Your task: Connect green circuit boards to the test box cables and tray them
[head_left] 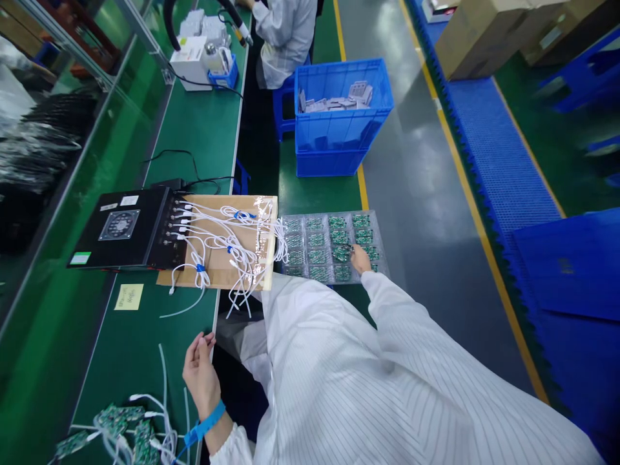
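While the right hand (361,259) reaches over the clear tray (377,227), its fingers bend down at a circuit board (341,254) in one compartment (whether they grip it, or the dark item (345,246) by the fingertips, cannot be told); the left hand (201,368) hangs half-curled beside the bench (121,355), nothing visible in it. A tilted lift could catch the board on the tray or disturb neighbouring boards (317,256), the compartments being closely set. White cables (232,245) overhang the cardboard (213,278) at the tray's left side and could snag it. The blue wristband (206,423), near cabled boards (116,420), could likewise drag on their leads (165,387).
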Available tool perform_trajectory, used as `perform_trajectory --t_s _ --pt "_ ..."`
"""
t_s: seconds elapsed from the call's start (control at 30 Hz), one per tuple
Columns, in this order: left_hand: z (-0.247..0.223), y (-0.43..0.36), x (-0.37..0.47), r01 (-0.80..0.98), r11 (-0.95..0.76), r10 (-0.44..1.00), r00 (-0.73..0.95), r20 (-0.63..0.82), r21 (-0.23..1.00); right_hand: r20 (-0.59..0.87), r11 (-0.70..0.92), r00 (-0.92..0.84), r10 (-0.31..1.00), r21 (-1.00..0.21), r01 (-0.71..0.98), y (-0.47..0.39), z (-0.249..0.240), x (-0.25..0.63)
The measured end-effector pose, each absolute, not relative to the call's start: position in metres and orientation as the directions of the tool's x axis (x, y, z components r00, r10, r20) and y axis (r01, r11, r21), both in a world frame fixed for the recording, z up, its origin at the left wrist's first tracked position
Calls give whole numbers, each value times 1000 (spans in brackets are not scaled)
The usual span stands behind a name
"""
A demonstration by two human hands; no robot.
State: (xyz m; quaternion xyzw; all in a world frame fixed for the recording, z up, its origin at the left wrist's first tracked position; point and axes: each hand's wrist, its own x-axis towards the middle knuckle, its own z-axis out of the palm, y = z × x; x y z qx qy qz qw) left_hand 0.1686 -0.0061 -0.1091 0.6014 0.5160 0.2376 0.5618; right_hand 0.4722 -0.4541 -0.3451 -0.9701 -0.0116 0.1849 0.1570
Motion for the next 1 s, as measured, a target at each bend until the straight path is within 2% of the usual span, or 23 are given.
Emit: perform_trajectory --t_s 0.07,0.33,0.57,0.8,1.0 --pt "-109 -6 169 344 169 889 351 -294 923 -350 -946 933 79 -322 -40 -459 -348 462" --pt "-109 -6 169 367 142 895 350 -278 919 -397 -921 892 216 -386 51 -461 -367 419" --pt "-110 -7 171 369 125 902 345 -261 921 -375 -950 917 137 -311 14 -468 -372 411" --pt "-110 -6 171 363 100 901 362 -239 926 -494 -942 823 280 -305 138 -477 -370 392" --pt "-111 -7 171 366 101 900 362 -242 925 -502 -954 821 273 -252 163 -463 -370 385"
